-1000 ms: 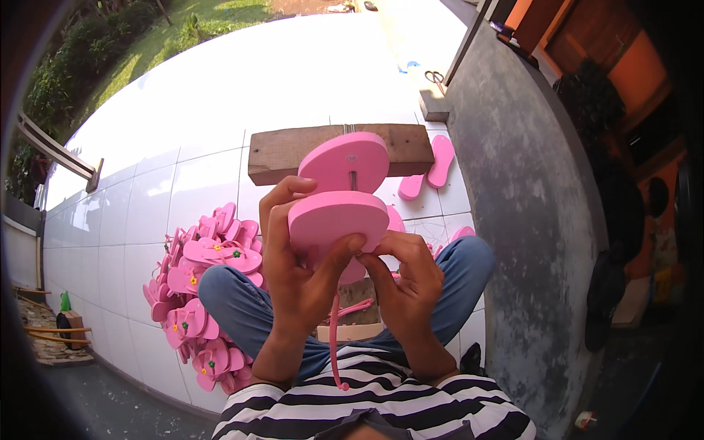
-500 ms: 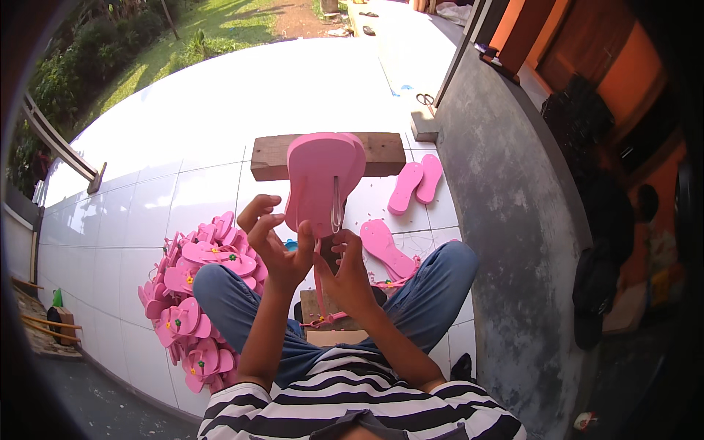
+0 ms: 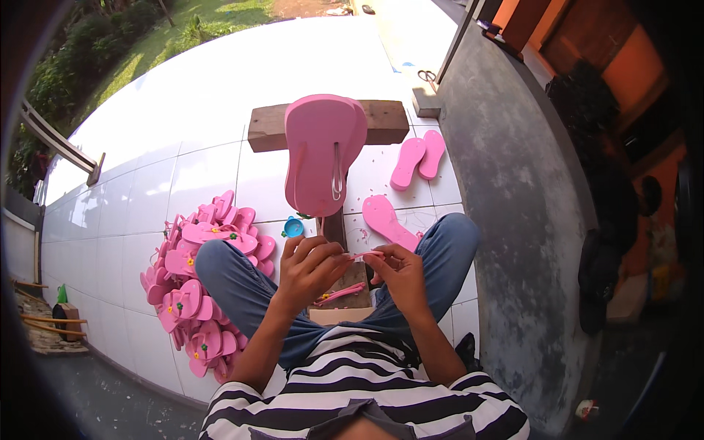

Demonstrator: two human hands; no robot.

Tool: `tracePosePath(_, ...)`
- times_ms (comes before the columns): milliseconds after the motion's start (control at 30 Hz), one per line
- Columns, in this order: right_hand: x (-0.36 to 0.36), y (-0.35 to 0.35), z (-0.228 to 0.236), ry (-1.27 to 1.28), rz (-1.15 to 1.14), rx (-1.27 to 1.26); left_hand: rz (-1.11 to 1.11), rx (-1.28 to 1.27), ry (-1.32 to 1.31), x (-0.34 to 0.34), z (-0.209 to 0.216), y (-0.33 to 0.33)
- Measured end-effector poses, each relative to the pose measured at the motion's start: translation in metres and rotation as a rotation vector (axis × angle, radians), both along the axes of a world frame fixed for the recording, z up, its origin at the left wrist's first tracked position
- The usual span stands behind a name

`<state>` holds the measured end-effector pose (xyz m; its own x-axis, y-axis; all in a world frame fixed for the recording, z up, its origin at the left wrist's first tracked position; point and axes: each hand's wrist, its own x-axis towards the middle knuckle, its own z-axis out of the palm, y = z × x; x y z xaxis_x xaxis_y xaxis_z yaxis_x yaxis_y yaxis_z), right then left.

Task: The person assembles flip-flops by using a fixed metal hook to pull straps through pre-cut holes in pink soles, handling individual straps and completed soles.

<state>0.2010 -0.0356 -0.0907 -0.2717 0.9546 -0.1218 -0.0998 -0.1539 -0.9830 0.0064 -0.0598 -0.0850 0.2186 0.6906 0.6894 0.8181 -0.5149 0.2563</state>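
A pink flip-flop sole (image 3: 317, 158) stands in front of me against a wooden stand, another pink sole edge showing behind it. A looped metal wire (image 3: 337, 176) sticks out of its face on the right side. Below the sole, a thin pink strap (image 3: 364, 255) stretches between my hands. My left hand (image 3: 312, 271) pinches one end, and my right hand (image 3: 400, 275) grips the other with bent fingers. A second pink strap with a small yellow piece (image 3: 342, 294) lies on the wooden base between my legs.
A heap of pink flip-flops (image 3: 187, 260) lies left of my knee. Beyond it sits a small blue cup (image 3: 293, 226). Loose pink soles (image 3: 408, 164) lie at right among scraps, beside a grey wall (image 3: 506, 220). Scissors (image 3: 427, 75) rest on a ledge. A wooden crossbar (image 3: 385, 121) spans behind the sole.
Both hands have come down from the sole's lower edge and now hold the pink strap sideways. My left fingers, spread before, have closed. The blue cup is now uncovered.
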Motion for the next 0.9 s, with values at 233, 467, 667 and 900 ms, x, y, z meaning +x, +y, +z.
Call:
tracePosePath(233,-0.054,0.007,0.028,0.318,-0.308,0.119,0.127,0.101,-0.321,0.041,-0.004,0.025)
tracePosePath(467,-0.056,0.044,0.058,0.272,-0.061,0.345,-0.027,0.189,-0.498,0.017,0.012,0.036)
tracePosePath(667,-0.056,0.071,0.055,0.424,0.289,0.296,0.238,0.195,-0.541,-0.026,0.073,0.071)
tracePosePath(900,-0.052,0.074,0.058,0.293,0.366,0.358,0.084,0.105,-0.384,-0.034,0.111,0.100)
